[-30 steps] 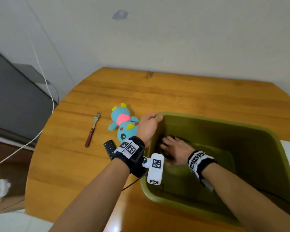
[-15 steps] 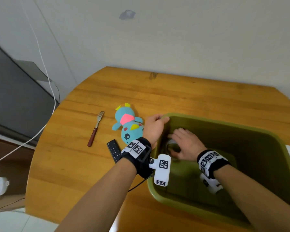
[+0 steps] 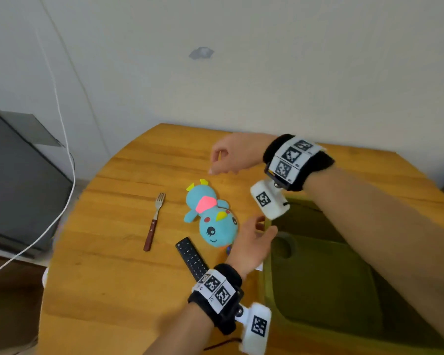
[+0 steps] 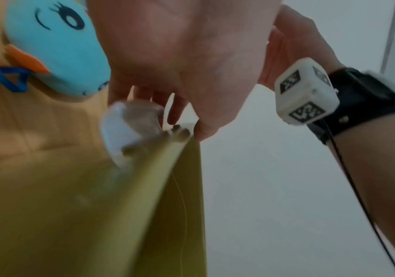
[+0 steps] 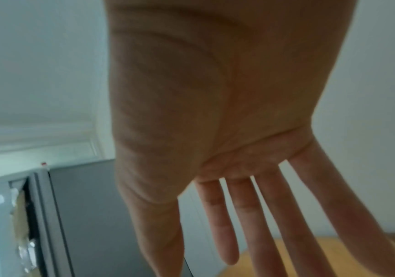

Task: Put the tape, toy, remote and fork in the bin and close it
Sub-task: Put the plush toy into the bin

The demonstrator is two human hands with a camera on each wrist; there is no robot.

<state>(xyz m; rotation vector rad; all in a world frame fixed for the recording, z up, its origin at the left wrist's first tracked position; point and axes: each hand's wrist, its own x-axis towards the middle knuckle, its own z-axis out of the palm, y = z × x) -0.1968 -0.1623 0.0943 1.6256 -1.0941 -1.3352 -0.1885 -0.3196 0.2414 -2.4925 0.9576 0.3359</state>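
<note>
Since a second ago your right hand (image 3: 232, 153) has come up out of the bin (image 3: 318, 285) and now hangs above the table (image 3: 108, 265), past the toy's (image 3: 210, 216) far end. In the right wrist view its fingers (image 5: 262, 215) are straight and spread, holding nothing. Your left hand (image 3: 251, 243) still sits at the bin's near-left corner, thumb on the rim and fingers relaxed; in the left wrist view the fingers (image 4: 158, 97) hang loosely over the olive edge beside a white clip (image 4: 118, 131), and you cannot tell a firm grip from that.

That toy is a turquoise plush with a pink patch, yellow tips and a winking face, lying just left of your left hand, head toward you. A remote (image 3: 191, 258), black and slim with rows of buttons, lies touching or nearly touching your left wrist, just nearer than the toy's head. Left of the toy, well apart from both hands, lies the fork (image 3: 154, 220), silver with a reddish-brown handle, tines pointing away from you. One round shape on the bin floor (image 3: 282, 248), right of your left hand, may be the tape; it is too dim to be sure.
</note>
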